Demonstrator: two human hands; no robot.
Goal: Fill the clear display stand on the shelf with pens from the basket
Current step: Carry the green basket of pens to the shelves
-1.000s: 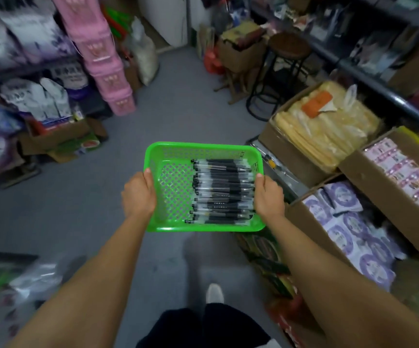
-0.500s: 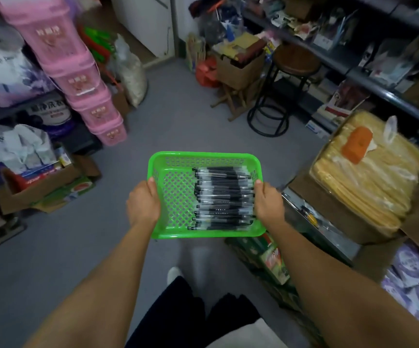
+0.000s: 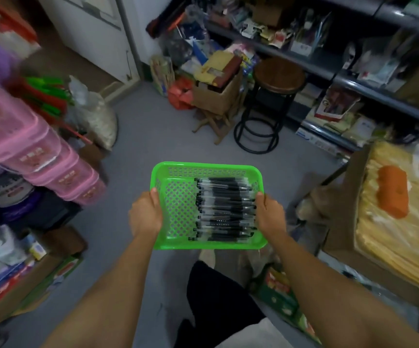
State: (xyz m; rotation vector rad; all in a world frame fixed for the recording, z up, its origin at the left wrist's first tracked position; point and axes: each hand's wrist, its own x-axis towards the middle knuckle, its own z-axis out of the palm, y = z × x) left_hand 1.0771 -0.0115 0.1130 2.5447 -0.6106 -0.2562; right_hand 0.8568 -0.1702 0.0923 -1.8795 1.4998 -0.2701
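At frame centre, green basket (image 3: pixel 207 205) carried level over the grey floor, gripped at its left rim by the left hand (image 3: pixel 145 216) and at its right rim by the right hand (image 3: pixel 270 215), thumbs hooked over the edges. Pens (image 3: pixel 224 209) stacked in its right half, seemingly none taken out. No clear display stand discernible among the cluttered shelves (image 3: pixel 369 86) at upper right. Filling judged not yet begun: basket to be brought to the stand, pens to be loaded.

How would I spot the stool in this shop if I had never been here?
Look along the grey metal shelving on the right side of the aisle. In front of it, beside a full cardboard box, stands the stool. It alone has a round dark wooden seat on thin black metal legs joined by rings.
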